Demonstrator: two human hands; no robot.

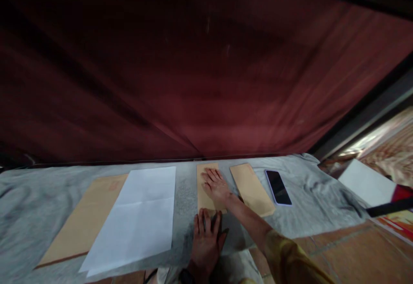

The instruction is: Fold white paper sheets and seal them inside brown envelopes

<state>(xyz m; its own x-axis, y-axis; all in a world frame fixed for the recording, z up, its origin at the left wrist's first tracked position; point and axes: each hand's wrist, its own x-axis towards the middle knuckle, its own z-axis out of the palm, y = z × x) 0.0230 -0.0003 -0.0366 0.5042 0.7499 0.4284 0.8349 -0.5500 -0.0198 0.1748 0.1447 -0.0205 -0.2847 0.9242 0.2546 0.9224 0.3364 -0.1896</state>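
A brown paper envelope [203, 196] lies upright in front of me on a grey cloth. My right hand [217, 185] rests flat on its upper part, fingers spread. At the envelope's near edge, my left hand [206, 236] lies with its fingers stretched out, the tips touching the paper. A second brown envelope [254, 191] sits just to the right, tilted, partly behind my right forearm. On the left are white paper sheets [135, 215] with a fold crease, overlapping a larger brown envelope [87, 215].
A phone [278, 187] with a light purple edge lies right of the envelopes. The grey cloth [316, 193] covers the long surface, backed by a dark red curtain [206, 81]. A white box-like thing [368, 183] stands at the far right, above a tiled floor [361, 249].
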